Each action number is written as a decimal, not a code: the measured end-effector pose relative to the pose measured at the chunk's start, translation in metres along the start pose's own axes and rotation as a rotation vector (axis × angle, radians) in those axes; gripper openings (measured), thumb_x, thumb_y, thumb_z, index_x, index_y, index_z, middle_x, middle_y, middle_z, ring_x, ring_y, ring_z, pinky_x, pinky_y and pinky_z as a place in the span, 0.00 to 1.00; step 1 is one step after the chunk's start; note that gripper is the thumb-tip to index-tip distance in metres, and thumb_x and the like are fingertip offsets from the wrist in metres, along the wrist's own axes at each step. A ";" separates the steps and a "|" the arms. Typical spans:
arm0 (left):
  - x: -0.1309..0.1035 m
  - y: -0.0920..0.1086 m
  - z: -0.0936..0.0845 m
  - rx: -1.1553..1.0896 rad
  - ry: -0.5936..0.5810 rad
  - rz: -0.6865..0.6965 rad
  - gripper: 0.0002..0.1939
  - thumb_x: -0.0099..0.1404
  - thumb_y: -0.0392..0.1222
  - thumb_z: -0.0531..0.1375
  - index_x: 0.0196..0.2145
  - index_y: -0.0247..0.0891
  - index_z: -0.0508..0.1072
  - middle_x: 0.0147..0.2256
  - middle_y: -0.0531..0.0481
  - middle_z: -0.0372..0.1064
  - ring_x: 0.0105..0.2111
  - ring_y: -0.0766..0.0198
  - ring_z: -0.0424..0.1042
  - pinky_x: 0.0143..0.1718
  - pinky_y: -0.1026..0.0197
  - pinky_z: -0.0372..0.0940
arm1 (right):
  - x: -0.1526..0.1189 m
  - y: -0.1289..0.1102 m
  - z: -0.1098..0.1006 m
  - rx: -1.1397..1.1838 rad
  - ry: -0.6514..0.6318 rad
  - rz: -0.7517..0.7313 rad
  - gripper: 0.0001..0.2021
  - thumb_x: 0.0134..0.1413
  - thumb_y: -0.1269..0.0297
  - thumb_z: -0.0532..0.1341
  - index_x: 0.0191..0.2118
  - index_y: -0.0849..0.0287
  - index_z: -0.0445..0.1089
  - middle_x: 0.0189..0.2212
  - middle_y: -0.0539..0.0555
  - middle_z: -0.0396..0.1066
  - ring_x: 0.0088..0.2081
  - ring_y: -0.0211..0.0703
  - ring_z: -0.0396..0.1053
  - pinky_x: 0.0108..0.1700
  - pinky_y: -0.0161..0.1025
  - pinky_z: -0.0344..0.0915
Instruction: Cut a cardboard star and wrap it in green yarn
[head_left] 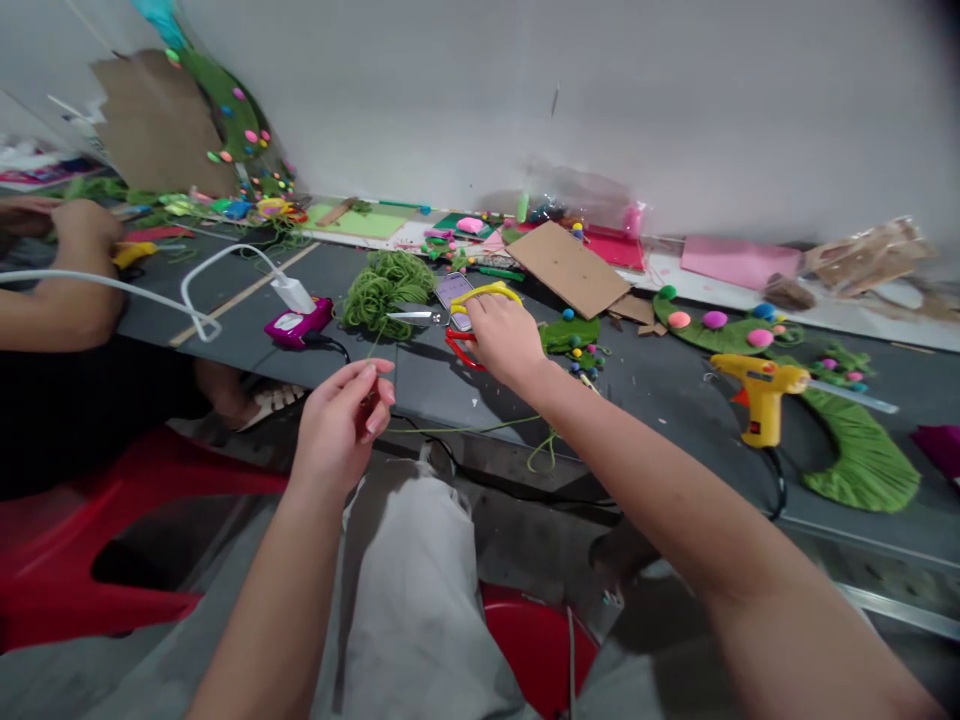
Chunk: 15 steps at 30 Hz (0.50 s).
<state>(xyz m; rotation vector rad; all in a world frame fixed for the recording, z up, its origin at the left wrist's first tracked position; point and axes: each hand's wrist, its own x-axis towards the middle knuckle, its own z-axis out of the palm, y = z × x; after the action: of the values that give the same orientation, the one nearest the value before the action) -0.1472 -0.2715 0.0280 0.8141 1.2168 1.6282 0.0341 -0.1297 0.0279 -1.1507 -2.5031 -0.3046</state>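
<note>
My right hand [499, 335] is closed on the scissors [420, 316], whose handles are yellow and red. The blades point left, in front of a heap of green yarn [386, 285]. Below the heap, my left hand [349, 410] pinches a thin strand of green yarn [465, 428], which runs off to the right near the table edge. A phone [452, 290] lies just behind the scissors, partly hidden by them and my right hand.
A yellow glue gun [765, 390] stands at right beside a green yarn-wrapped crescent [862, 450]. A magenta power adapter [298, 325] with a white plug sits left of the yarn. Cardboard [570, 268] lies behind. Another person's arm [82, 270] is at far left.
</note>
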 end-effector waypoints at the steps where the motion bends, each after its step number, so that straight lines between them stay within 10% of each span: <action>1: 0.000 0.000 -0.001 -0.001 -0.001 0.003 0.05 0.63 0.39 0.65 0.36 0.35 0.79 0.23 0.51 0.67 0.15 0.75 0.55 0.16 0.69 0.46 | 0.002 0.000 0.001 -0.004 -0.004 -0.010 0.10 0.64 0.71 0.58 0.49 0.67 0.70 0.48 0.66 0.75 0.50 0.57 0.71 0.51 0.47 0.64; 15: 0.002 0.006 0.003 -0.026 -0.032 0.017 0.07 0.62 0.38 0.65 0.37 0.32 0.78 0.23 0.52 0.68 0.15 0.76 0.55 0.16 0.70 0.46 | 0.001 0.007 -0.003 -0.047 -0.006 -0.044 0.13 0.66 0.76 0.53 0.49 0.67 0.71 0.47 0.65 0.76 0.50 0.58 0.72 0.50 0.48 0.65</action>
<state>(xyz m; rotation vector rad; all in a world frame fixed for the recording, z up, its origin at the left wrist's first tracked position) -0.1473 -0.2692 0.0345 0.8328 1.1671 1.6360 0.0396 -0.1248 0.0311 -1.1176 -2.5418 -0.3734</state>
